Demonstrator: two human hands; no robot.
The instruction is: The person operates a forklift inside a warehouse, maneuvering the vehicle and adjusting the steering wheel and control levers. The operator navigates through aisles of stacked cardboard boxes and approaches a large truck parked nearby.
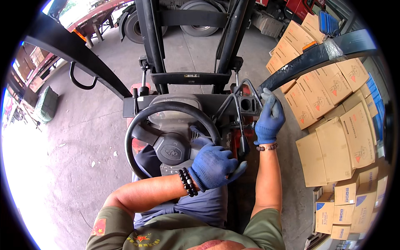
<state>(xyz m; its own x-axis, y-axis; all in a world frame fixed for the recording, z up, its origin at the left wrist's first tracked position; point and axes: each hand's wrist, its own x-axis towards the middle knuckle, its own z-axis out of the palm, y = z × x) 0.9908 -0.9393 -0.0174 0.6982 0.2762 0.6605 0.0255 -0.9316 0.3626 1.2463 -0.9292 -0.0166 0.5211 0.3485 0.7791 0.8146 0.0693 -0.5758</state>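
My left hand (214, 166), in a blue knit glove with grey fingertips, reaches across my lap beside the right rim of a black steering wheel (173, 107). Its fingers are loosely bent and its thumb is stretched out; I see nothing in it. Just beyond them stands a black-knobbed lever (244, 146). My right hand (270, 118), gloved alike, is raised next to the bent metal control levers (238, 100), its fingers stretched upward. It looks open, though whether its inner side touches a lever is hidden. Dark beaded bracelets (187, 182) circle my left wrist.
The forklift's black mast (191, 78) rises ahead, with frame posts (79, 54) on both sides. Stacked cardboard cartons (333, 137) line the right. Beyond the mast are truck wheels (201, 18); a green wrapped bundle (46, 104) lies on the concrete floor (83, 141) at left.
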